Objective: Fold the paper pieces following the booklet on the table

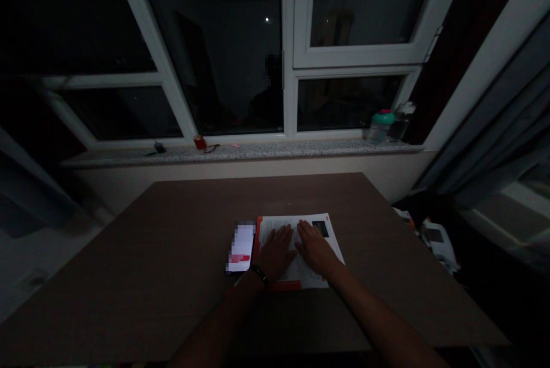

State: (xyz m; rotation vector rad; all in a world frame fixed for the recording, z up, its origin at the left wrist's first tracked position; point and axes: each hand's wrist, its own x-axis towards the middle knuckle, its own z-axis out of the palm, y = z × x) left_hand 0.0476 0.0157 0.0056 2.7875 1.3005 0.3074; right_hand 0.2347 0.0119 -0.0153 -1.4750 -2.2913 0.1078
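Note:
An open book (315, 277) with printed white pages and red-orange edges lies on the brown table (172, 276). Flat on its left page rests my left hand (275, 250), fingers stretched out and a dark band on the wrist. My right hand (315, 249) lies flat on the right page, fingers extended, below a dark picture printed there. Neither hand grips anything. Just left of the book is a smartphone (243, 246) with a lit screen, partly pixelated.
Beyond the table, a speckled stone windowsill (258, 151) carries a small red jar (200, 142), a dark small object (159, 147) and a teal-lidded bottle (380, 127) beside a clear bottle (403, 121). Papers (439, 245) lie low to the right. Curtains (494, 104) hang at the sides.

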